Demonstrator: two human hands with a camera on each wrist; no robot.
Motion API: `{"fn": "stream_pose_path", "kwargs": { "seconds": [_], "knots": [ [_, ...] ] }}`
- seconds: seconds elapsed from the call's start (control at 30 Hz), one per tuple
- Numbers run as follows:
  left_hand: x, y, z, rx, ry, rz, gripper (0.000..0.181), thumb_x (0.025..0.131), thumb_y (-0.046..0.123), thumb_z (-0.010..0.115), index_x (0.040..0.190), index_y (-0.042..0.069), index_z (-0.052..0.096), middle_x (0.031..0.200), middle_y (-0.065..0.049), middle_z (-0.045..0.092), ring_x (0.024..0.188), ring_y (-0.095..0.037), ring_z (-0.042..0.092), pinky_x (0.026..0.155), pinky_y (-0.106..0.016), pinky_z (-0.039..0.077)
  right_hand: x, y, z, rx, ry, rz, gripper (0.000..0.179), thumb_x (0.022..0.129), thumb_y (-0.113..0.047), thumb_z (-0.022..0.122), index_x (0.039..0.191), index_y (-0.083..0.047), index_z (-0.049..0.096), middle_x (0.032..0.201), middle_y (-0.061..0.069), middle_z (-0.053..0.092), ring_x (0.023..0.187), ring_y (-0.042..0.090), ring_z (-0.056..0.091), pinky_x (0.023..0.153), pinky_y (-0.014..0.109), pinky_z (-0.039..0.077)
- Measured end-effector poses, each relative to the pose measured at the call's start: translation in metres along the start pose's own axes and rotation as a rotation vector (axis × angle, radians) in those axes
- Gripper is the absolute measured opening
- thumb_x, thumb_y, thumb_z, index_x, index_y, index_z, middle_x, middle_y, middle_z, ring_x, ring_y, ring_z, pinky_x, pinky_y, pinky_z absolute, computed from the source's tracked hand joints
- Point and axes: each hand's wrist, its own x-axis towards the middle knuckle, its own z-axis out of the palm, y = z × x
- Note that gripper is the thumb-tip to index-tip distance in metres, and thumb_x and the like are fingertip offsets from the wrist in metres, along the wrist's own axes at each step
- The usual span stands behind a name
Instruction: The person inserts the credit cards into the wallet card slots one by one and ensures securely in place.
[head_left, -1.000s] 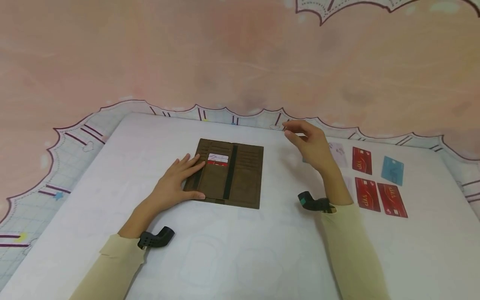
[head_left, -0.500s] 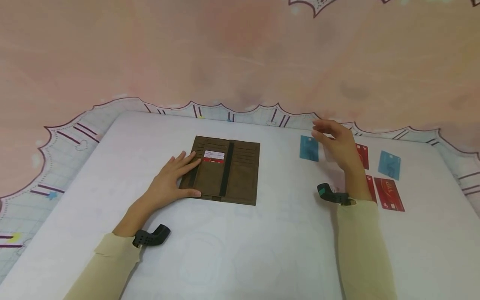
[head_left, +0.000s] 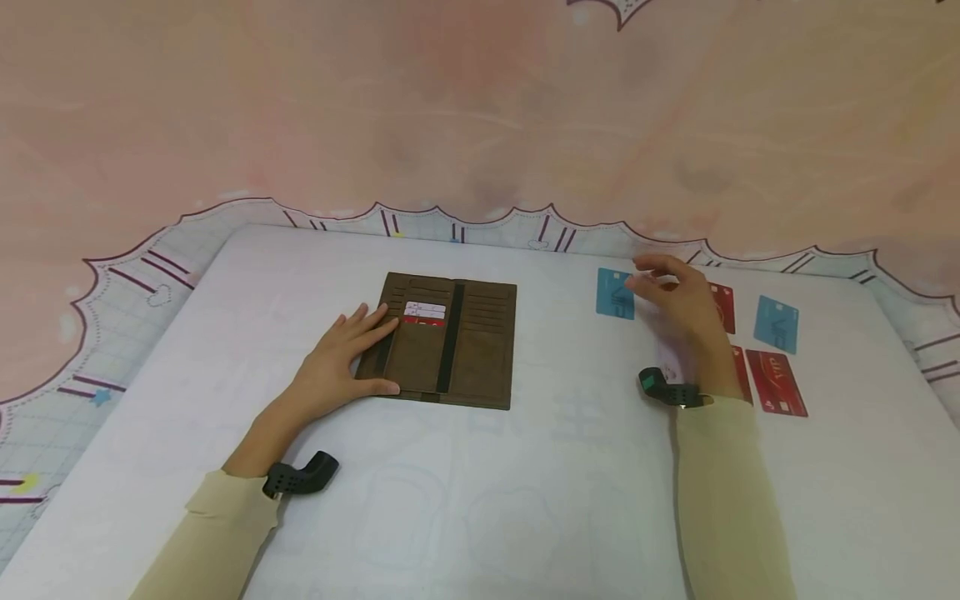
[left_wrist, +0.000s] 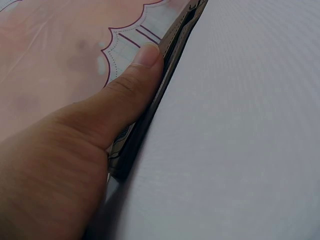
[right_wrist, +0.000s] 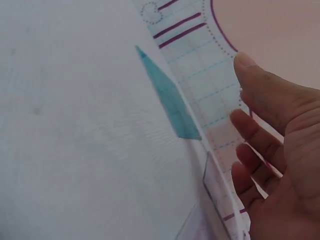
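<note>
Brown bifold wallet (head_left: 480,367) lies open on the white counter (head_left: 450,500), near the middle of the head view, with a dark strip (head_left: 451,337) running down inside it. We see the left hand (head_left: 341,358) on the wallet's 9 o'clock side, fingers spread wide over that edge, the thumb touching it at around 8 o'clock. In the left wrist view we get only that hand's thumb side, laid along the wallet, whose layered edge the head view does not reveal.

Toward the wallet's 3 o'clock, well apart from it, we find the right hand (head_left: 681,307) above the cards, fingers loosely curved, with a gap between thumb and index. The right wrist view shows those fingers clear of the counter, and two pale cards (right_wrist: 215,187) at the hand's 8 o'clock; from the head we make out only part of the pale colour, by the wrist.

We count one wallet, with three card tops (head_left: 424,313) in its pocket: two white, one red. On the counter we count two blue cards (head_left: 615,293), one at the right hand's 9 o'clock, just beside its fingertips, the other farther off at 3; and three red cards (head_left: 777,383), one at 3 o'clock, two between 4 and 5, two of the three partly hidden by the hand and wrist.
</note>
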Motion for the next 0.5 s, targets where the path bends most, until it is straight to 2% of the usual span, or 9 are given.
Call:
{"fn": "stream_pose_path", "kwargs": {
  "seconds": [0.13,0.3,0.5],
  "knots": [
    [-0.0008,0.001,-0.001,-0.005,0.003,-0.002,0.093,0.072,0.047,0.08,0.147,0.01,0.039,0.155,-0.012,0.025,0.144,-0.031,0.01,0.116,-0.042,0.003,0.0018,0.0036,0.0036,-0.009,-0.012,0.052,0.061,0.078,-0.061,0.067,0.133,-0.037,0.054,0.135,0.002,0.044,0.121,0.026,0.038,0.097,0.048,0.039],
    [-0.0011,0.0015,-0.0013,-0.011,0.009,0.009,0.093,0.072,0.047,0.08,0.147,0.009,0.04,0.155,-0.012,0.025,0.144,-0.032,0.011,0.116,-0.043,0.003,0.0038,0.0069,0.0066,0.009,-0.005,0.028,0.063,0.079,-0.054,0.071,0.135,-0.029,0.053,0.137,0.004,0.045,0.121,0.028,0.039,0.101,0.049,0.036],
    [-0.0017,0.0017,-0.0017,-0.013,0.01,0.006,0.093,0.072,0.047,0.08,0.147,0.009,0.04,0.155,-0.012,0.025,0.144,-0.031,0.01,0.116,-0.043,0.003,0.0074,0.0086,0.0072,-0.072,-0.051,-0.022,0.069,0.08,-0.049,0.073,0.14,-0.028,0.048,0.145,0.004,0.04,0.131,0.029,0.034,0.106,0.052,0.034]
  ]
}}
